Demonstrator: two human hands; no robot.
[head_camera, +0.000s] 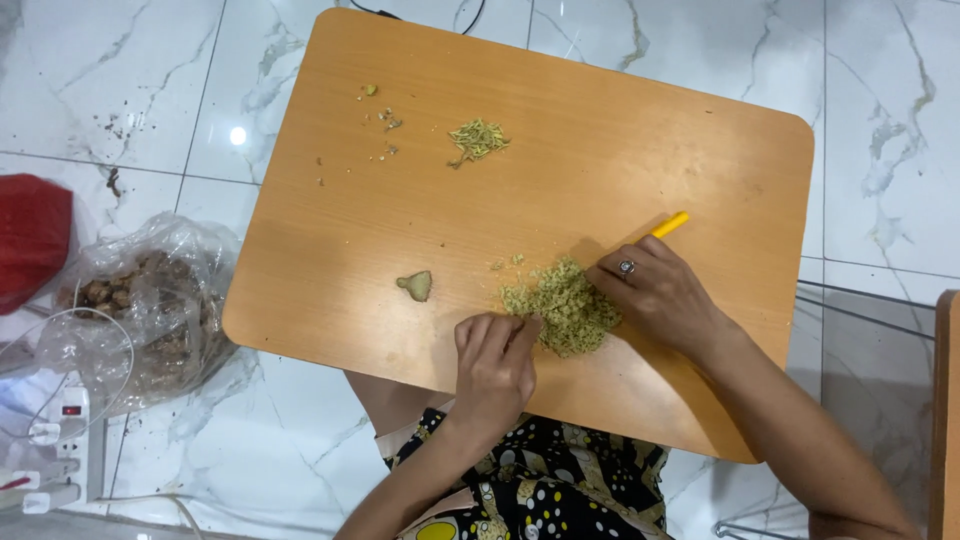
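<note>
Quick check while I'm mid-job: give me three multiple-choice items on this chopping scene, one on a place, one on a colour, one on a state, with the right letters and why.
1. Where does the small lone ginger chunk lie relative to the minced pile?
A. To the pile's left in the picture
B. On top of the pile
C. On the floor

2. What colour is the tool handle sticking out past the right hand?
A. Blue
B. Yellow
C. Black

3. What is the left hand doing?
A. Raised off the wooden table
B. Gripping the plastic bag
C. Resting with fingertips at the pile's edge

Answers:
1 A, the chunk sits alone on bare wood, left of the pile.
2 B, a yellow end pokes out beyond the knuckles.
3 C, the fingers touch the pile's near edge.
</note>
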